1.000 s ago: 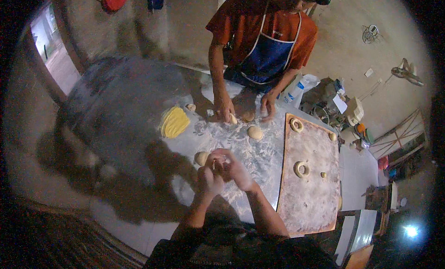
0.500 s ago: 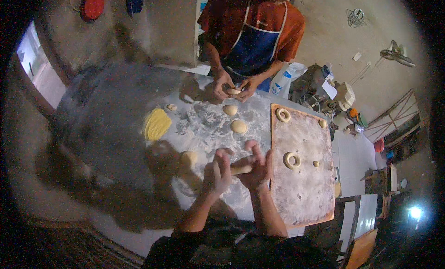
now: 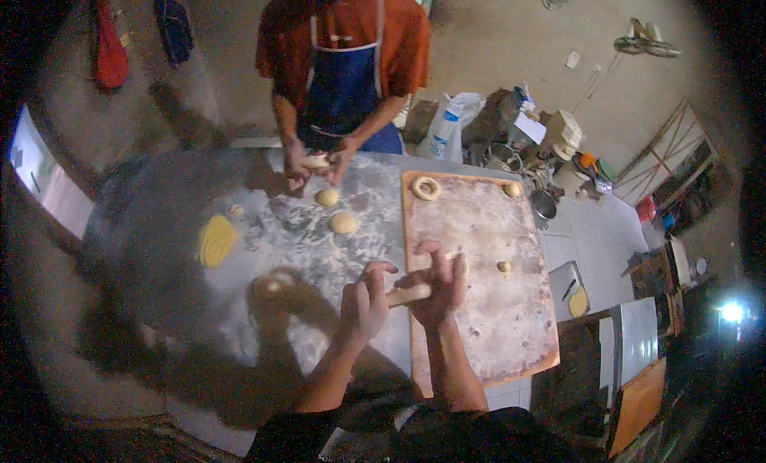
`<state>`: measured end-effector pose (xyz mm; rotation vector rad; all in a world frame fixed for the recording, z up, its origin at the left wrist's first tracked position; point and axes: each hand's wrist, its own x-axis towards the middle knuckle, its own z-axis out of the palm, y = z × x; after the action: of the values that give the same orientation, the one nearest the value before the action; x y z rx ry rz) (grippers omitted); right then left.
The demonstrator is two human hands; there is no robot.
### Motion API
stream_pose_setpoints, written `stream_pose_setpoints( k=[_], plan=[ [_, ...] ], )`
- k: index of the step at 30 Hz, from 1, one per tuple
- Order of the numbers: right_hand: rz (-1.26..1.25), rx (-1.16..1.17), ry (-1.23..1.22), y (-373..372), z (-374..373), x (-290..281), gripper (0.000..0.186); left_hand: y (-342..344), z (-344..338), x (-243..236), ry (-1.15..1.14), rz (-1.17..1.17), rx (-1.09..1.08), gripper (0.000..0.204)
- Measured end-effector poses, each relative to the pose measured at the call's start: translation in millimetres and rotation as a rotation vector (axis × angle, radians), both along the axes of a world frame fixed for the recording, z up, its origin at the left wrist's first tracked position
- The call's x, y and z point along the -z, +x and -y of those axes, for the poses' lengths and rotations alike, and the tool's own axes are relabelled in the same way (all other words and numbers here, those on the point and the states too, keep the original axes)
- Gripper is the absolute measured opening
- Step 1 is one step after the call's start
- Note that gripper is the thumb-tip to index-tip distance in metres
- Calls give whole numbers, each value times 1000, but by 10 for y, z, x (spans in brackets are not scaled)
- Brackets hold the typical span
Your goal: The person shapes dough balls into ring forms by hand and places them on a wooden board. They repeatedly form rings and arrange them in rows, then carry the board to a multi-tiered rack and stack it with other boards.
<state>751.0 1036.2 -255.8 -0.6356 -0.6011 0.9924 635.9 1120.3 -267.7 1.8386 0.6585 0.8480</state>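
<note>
A short rope of dough [image 3: 408, 294] stretches between my two hands, just above the left edge of the floured wooden board [image 3: 495, 335]. My left hand [image 3: 363, 302] grips one end and my right hand [image 3: 437, 286] the other. A dough ring [image 3: 425, 187] lies at the board's far left corner, with small dough pieces [image 3: 503, 266] on the board. Two dough balls [image 3: 337, 211] sit on the floured table [image 3: 263, 239]. Across the table a person in a blue apron [image 3: 343, 80] works dough [image 3: 317, 161] with both hands.
A yellow scraper-like piece [image 3: 216, 239] and a small dough lump [image 3: 273, 286] lie on the table's left part. Bags, pots and containers [image 3: 519, 136] crowd the far right. A white counter [image 3: 598, 239] and metal sheets [image 3: 634, 339] stand at the right.
My hands have drawn the dough out into a rope and moved right, toward the board's edge. The view has shifted, so the table and the other person sit lower in frame.
</note>
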Motion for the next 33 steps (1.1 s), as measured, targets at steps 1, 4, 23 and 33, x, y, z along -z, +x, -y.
stream_pose_setpoints(
  k=[1, 4, 23, 33],
  plan=[
    [343, 101, -228, 77, 113, 4, 57, 118, 81, 22, 8, 28, 33, 32],
    [541, 31, -293, 334, 410, -29, 52, 353, 318, 22, 184, -237, 55, 30],
    [264, 261, -491, 1874, 1659, 159, 52, 1816, 790, 88, -599, -224, 282, 46],
    [-99, 82, -550, 3001, 1258, 524, 46, 3015, 287, 393, -1045, -173, 418, 38]
  ],
)
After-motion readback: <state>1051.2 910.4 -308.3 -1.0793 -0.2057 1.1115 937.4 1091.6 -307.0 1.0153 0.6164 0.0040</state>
